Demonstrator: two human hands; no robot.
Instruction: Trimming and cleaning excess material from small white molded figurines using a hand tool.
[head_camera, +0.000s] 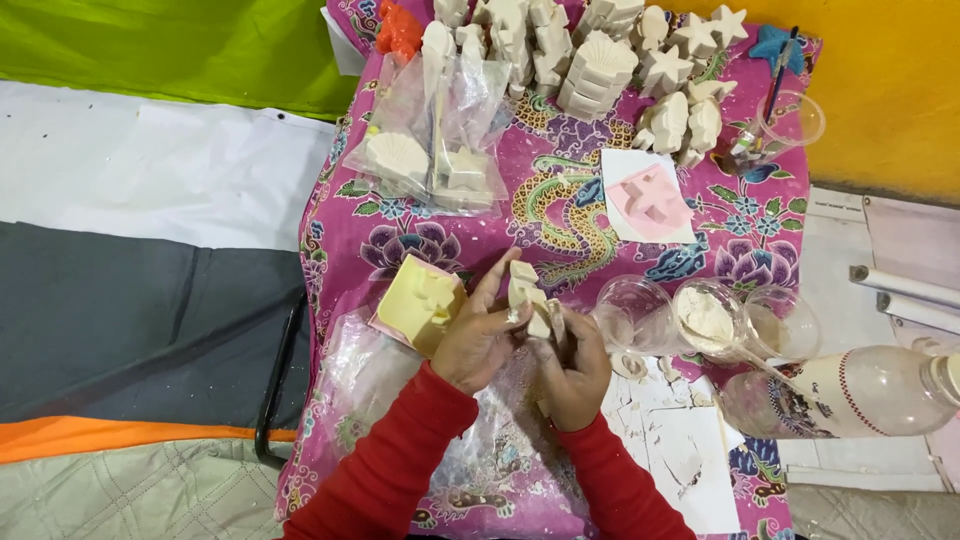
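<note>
We see a small white plaster figure (524, 293) held between both hands, above the pink patterned cloth (560, 200). The left hand (478, 335) closes its fingers narrow around the lower part of the figure, and the thumb rises along its side. The right hand (572, 365) also grips it from the other side with curled fingers. The lower half of the figure is hidden behind the fingers, so we cannot tell its full shape.

Just left of the left fingers lies a yellow mould (420, 300) on a pink base. Right of the right fingers stand three clear plastic cups: the first cup (630, 310) looks empty, the middle cup (708, 318) holds white powder with a spoon in it, and the content of the third cup (785, 322) is hard to make out. Beyond them lies a clear plastic bottle (850, 392), cut off at the frame edge.

Farther from the fingers, a clear bag (440, 140) holds several white casts. A pink mould (650, 200) lies on white paper. Rows of white plaster casts (590, 55) stand at the top, partly cut off. Another clear cup (790, 120) holds a brush.
</note>
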